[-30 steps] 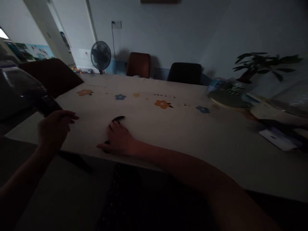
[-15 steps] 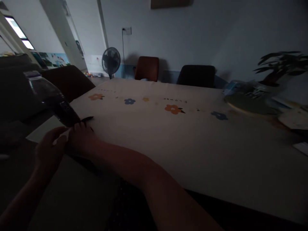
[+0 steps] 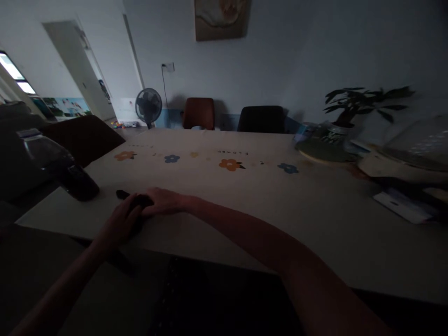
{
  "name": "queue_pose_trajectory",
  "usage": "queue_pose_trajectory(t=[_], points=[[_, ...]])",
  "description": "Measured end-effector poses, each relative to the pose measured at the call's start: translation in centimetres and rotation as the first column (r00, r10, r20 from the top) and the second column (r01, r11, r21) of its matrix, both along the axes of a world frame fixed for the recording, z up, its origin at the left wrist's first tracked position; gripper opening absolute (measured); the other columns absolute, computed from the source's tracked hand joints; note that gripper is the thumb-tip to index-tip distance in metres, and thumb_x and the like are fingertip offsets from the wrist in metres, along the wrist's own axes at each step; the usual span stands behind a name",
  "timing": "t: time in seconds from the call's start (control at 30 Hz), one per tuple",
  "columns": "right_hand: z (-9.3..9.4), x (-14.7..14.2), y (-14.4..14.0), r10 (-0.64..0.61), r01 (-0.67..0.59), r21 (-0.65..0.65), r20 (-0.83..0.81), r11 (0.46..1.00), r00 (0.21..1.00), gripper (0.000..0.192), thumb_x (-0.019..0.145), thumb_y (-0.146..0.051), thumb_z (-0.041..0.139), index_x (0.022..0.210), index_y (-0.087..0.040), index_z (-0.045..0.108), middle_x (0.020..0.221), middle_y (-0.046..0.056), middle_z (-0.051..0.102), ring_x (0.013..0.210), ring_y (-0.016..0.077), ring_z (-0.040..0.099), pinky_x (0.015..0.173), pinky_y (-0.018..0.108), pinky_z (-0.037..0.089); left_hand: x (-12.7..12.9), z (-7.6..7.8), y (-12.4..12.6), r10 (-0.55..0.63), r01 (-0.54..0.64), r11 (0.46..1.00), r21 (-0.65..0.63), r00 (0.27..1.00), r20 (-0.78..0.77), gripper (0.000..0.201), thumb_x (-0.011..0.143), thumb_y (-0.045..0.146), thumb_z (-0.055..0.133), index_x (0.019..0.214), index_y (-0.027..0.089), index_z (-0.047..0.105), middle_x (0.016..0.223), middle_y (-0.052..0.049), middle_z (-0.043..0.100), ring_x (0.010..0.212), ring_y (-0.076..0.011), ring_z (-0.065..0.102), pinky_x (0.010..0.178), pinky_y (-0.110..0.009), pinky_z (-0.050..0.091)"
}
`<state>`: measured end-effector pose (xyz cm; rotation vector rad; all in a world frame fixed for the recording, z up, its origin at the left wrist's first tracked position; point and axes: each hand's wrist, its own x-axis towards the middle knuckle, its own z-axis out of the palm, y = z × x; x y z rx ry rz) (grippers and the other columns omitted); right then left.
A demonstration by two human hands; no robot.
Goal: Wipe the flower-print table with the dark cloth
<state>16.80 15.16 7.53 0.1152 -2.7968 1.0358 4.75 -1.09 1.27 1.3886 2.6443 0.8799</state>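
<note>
Close together at the table's near left part, both my hands are on a small black object (image 3: pixel 143 200), whose kind I cannot make out in the dim light. My left hand (image 3: pixel 123 215) curls around its left side. From the right, my right hand (image 3: pixel 163 200) has its fingers closed on the same object. A narrow dark end (image 3: pixel 122 194) sticks out beyond my left fingers. Left of my hands stands a clear plastic bottle (image 3: pixel 75 179) holding dark liquid, apart from them.
A pale flower-print tablecloth (image 3: pixel 245 219) covers the table. At the right are a potted plant (image 3: pixel 343 116), a round green mat (image 3: pixel 322 150), a domed cover (image 3: pixel 416 144) and a white flat item (image 3: pixel 402 207). Chairs (image 3: pixel 261 119) and a fan (image 3: pixel 149 106) stand beyond.
My hands have moved right, away from the bottle's base, with the black object between them. The view has shifted right and up.
</note>
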Motion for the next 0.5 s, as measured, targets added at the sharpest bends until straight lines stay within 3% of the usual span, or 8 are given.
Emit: queue_pose_trajectory(t=[0.1, 0.2, 0.33, 0.5], points=[[2.4, 7.2, 1.4, -0.217, 0.213, -0.114, -0.019, 0.970, 0.976, 0.040, 0.084, -0.018, 0.068, 0.121, -0.005, 0.060, 0.130, 0.020, 0.059, 0.121, 0.0266, 0.056, 0.102, 0.040, 0.045, 1.2, -0.3, 0.8, -0.079, 0.051, 0.991, -0.126, 0.970, -0.232, 0.071, 0.085, 0.057, 0.033, 0.135, 0.010, 0.051, 0.149, -0.021, 0.039, 0.140, -0.0355, 0.036, 0.116, -0.053, 0.028], [3.1, 15.2, 1.1, -0.204, 0.201, -0.369, 0.032, 0.907, 0.978, 0.037, 0.087, -0.025, 0.065, 0.121, -0.010, 0.062, 0.121, 0.014, 0.065, 0.111, 0.0224, 0.062, 0.095, 0.037, 0.049, 1.5, 0.0, 1.2, -0.044, -0.036, 0.973, -0.228, 0.940, -0.338, 0.077, 0.084, 0.062, 0.035, 0.136, 0.008, 0.052, 0.148, -0.024, 0.039, 0.140, -0.0399, 0.034, 0.115, -0.058, 0.026], [0.7, 24.2, -0.9, -0.044, 0.183, -0.549, 0.256, 0.815, 0.966, 0.033, 0.082, -0.031, 0.066, 0.113, -0.020, 0.071, 0.107, 0.006, 0.071, 0.097, 0.0197, 0.067, 0.086, 0.033, 0.051, 1.0, 0.2, 1.7, 0.004, -0.075, 0.953, -0.294, 0.972, -0.235, 0.085, 0.084, 0.065, 0.030, 0.138, 0.003, 0.048, 0.144, -0.026, 0.043, 0.133, -0.0405, 0.043, 0.110, -0.054, 0.037], [-3.2, 33.3, -2.0, -0.232, 0.344, -0.647, 0.256, 0.680, 0.939, 0.033, 0.085, -0.034, 0.057, 0.113, -0.026, 0.071, 0.110, 0.004, 0.069, 0.104, 0.0206, 0.064, 0.093, 0.035, 0.048, 1.7, -0.9, 3.2, -0.082, 0.013, 0.951, -0.308, 0.974, -0.213, 0.086, 0.083, 0.066, 0.033, 0.142, 0.005, 0.044, 0.153, -0.021, 0.033, 0.141, -0.0354, 0.036, 0.116, -0.049, 0.032]])
